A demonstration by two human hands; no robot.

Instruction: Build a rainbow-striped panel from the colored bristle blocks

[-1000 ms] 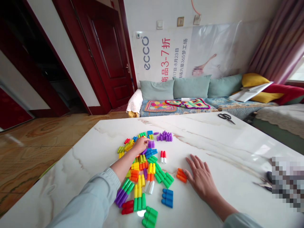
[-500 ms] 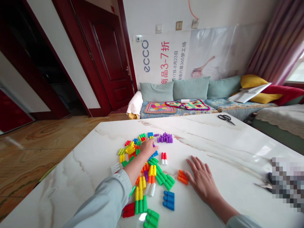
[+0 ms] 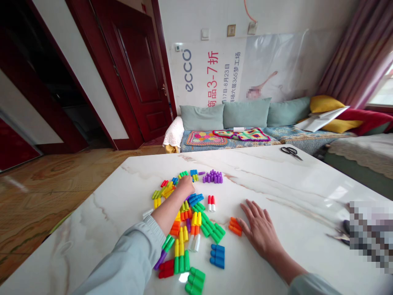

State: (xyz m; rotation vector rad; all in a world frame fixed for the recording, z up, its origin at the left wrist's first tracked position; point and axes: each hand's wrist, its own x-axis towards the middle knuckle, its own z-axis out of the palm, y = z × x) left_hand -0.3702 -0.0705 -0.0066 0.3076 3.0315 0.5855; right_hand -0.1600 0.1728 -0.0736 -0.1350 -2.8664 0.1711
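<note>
Over the far part of a pile of bullet-shaped plastic toy blocks, my left hand point(image 3: 186, 186) is closed with its fingers curled under. Whatever it may hold is hidden. Close to it are blue blocks point(image 3: 195, 199), yellow blocks point(image 3: 167, 191) and a cluster of upright purple blocks point(image 3: 213, 177). My right hand point(image 3: 259, 229) lies flat on the table, fingers spread, its thumb beside orange blocks point(image 3: 235, 226). Between the hands stands a red-and-white pair point(image 3: 211, 203). Nearer me are green blocks point(image 3: 195, 280), blue blocks point(image 3: 217, 256) and red blocks point(image 3: 166, 269).
The white marbled table point(image 3: 276, 184) fills the foreground. Black-handled scissors point(image 3: 291, 153) lie at its far edge, and another pair of scissors point(image 3: 340, 237) at the right, near a blurred-out patch. Behind stands a sofa point(image 3: 199, 148) with cushions; a dark red door point(image 3: 138, 73) is at the left.
My left hand has drawn slightly left and away from the purple piece by its fingers, and its fingers have curled in. My right hand has stayed in place.
</note>
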